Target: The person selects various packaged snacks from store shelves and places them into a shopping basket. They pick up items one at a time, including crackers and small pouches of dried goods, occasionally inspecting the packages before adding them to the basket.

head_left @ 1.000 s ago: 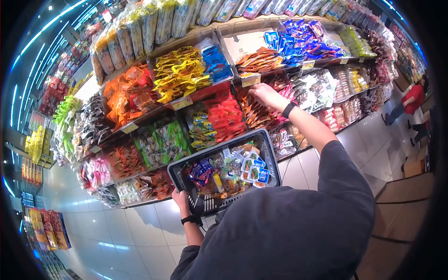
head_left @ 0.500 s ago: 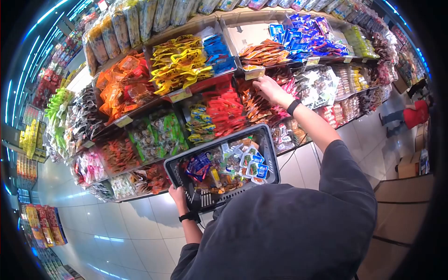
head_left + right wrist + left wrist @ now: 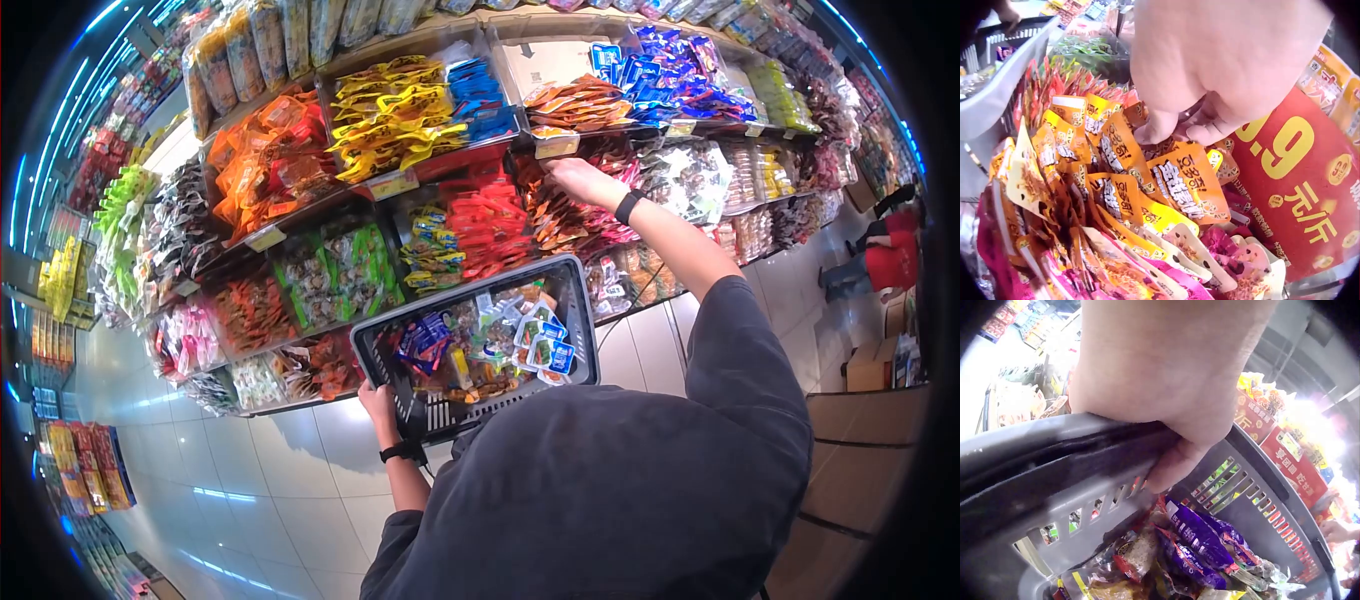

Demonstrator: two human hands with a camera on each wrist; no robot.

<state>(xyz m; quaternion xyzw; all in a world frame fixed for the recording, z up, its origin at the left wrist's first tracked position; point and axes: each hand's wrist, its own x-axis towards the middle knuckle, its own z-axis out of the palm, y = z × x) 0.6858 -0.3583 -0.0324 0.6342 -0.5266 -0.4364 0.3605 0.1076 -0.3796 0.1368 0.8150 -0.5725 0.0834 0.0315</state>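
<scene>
My left hand grips the left rim of a grey shopping basket, its thumb hooked over the inner wall in the left wrist view. Inside lie purple snack packets and blue-and-white packets. My right hand reaches into a shelf bin of orange snack packets. In the right wrist view the thumb and fingers point down among these packets, thumb tip right at one packet's edge. I cannot tell whether they pinch one.
A red price sign stands beside the orange packets. Above are bins of yellow packets and blue packets; red packets lie to the left. A person in red is at the far right, near cardboard boxes.
My right hand stays at the orange packets and has gone slightly deeper among them, fingertips now less visible. The left hand keeps its grip on the basket. The head view has shifted a little.
</scene>
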